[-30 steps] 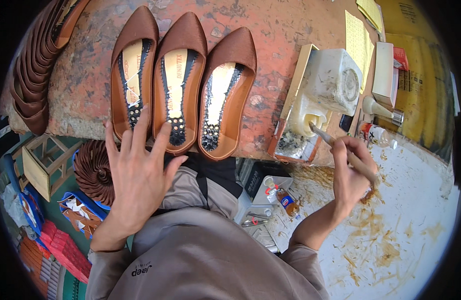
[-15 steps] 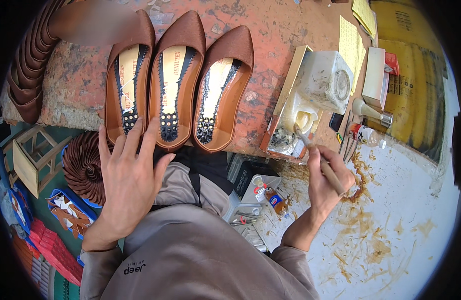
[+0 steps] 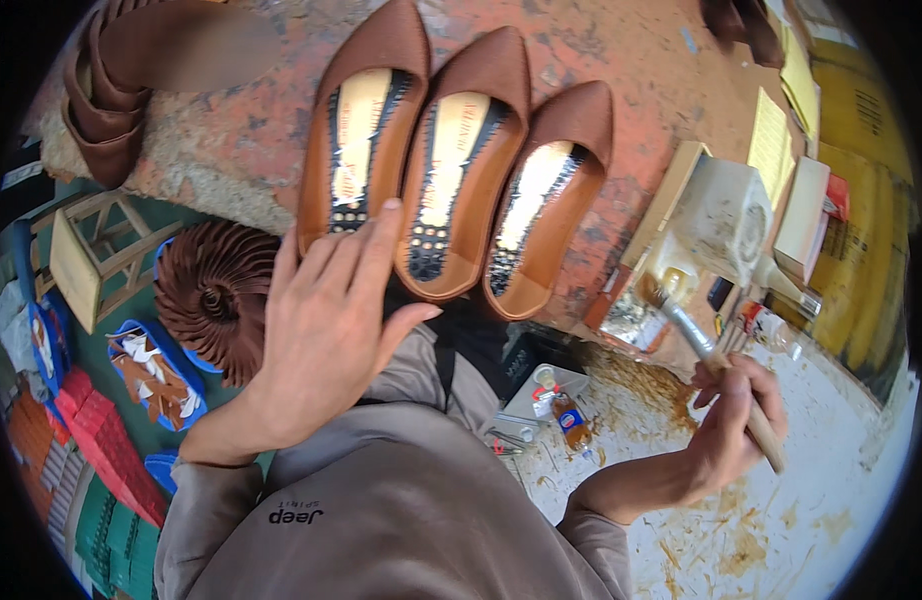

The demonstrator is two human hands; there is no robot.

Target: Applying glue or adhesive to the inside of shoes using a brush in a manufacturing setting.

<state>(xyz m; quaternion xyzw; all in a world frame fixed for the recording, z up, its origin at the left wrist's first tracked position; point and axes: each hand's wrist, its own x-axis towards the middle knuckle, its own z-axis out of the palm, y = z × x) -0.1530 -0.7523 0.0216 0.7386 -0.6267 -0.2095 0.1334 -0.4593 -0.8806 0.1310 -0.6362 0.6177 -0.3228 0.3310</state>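
Observation:
Three brown pointed slip-on shoes stand side by side on a worn red work table (image 3: 251, 130), toes pointing away. Over the heel of the left shoe (image 3: 381, 50) lies my left hand (image 3: 326, 310), fingers stretched and the index fingertip at its inner edge. The middle shoe (image 3: 496, 65) and right shoe (image 3: 581, 110) show pale printed insoles with black, dotted heel parts. My right hand (image 3: 736, 410) grips a brush (image 3: 699, 338) by its wooden handle. Its bristles are at the mouth of a cut, cloudy plastic jug (image 3: 721, 215) smeared with glue-like residue.
A row of brown shoe uppers (image 3: 106, 125) lies at the table's far left. Below the table are a coil of brown pieces (image 3: 216, 295), a blue tray of scraps (image 3: 156, 375) and a wooden stool frame (image 3: 76, 270). Yellow sheets (image 3: 771, 140) and a plastic bottle (image 3: 766, 325) are at right.
My right hand has moved right and down with the brush, its ferrule now showing outside the jug. The view has shifted; my left hand stays by the left shoe's heel.

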